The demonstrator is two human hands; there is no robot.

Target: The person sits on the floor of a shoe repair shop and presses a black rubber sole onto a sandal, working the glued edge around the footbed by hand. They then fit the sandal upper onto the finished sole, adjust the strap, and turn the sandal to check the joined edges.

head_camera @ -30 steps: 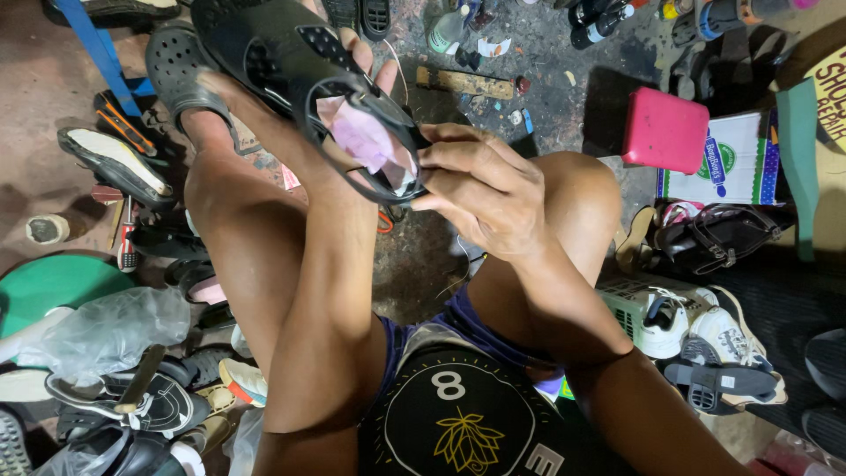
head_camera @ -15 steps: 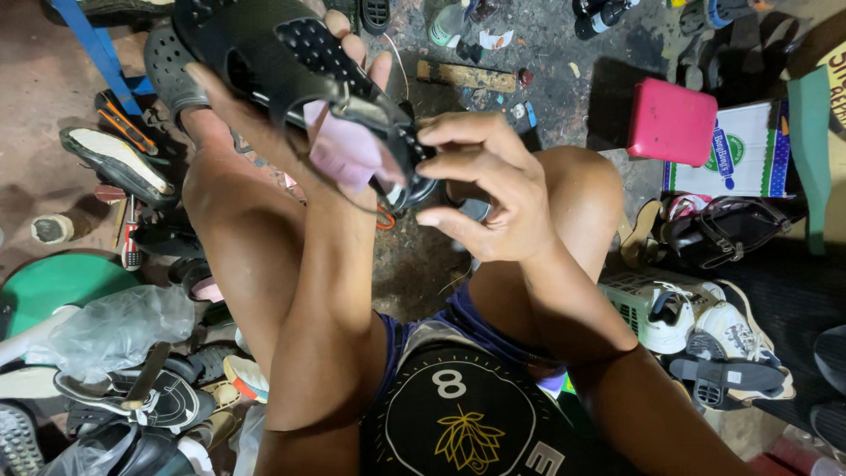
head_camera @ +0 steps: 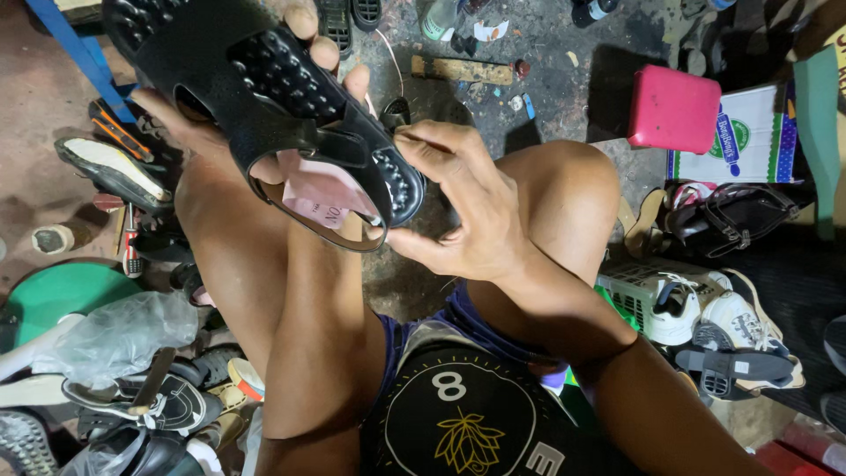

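- Grip: left hand [head_camera: 264,115] wraps the black sandal [head_camera: 264,97] from beneath, fingers closed over its studded footbed, fingertips showing past the upper edge. Hold looks firm.
- Right hand [head_camera: 467,211] pinches the heel end of the same sandal, thumb and forefinger closed on the rim beside the back strap [head_camera: 308,225]; remaining fingers curl loosely below.
- Sandal sits raised above the knees, close under the camera, tilted with the heel end toward the right hand.
- A pink slip [head_camera: 322,198] lies inside the strap loop; I cannot tell whether it is stuck on or loose.
- My judgement on doing this well: keep the left hand as the steady anchor and let the right hand work only at the heel joint, pressing evenly along the rim without twisting the strap.
- Hard to make out: the sole's underside faces away; the left palm is hidden behind the sandal; the exact contact under the right thumb is shadowed.
- Cut off: the sandal's toe end leaves the top edge.
- Surroundings: pink box [head_camera: 674,110] on the floor, white sneakers [head_camera: 705,308] near the right knee, green lid [head_camera: 62,291] at left.
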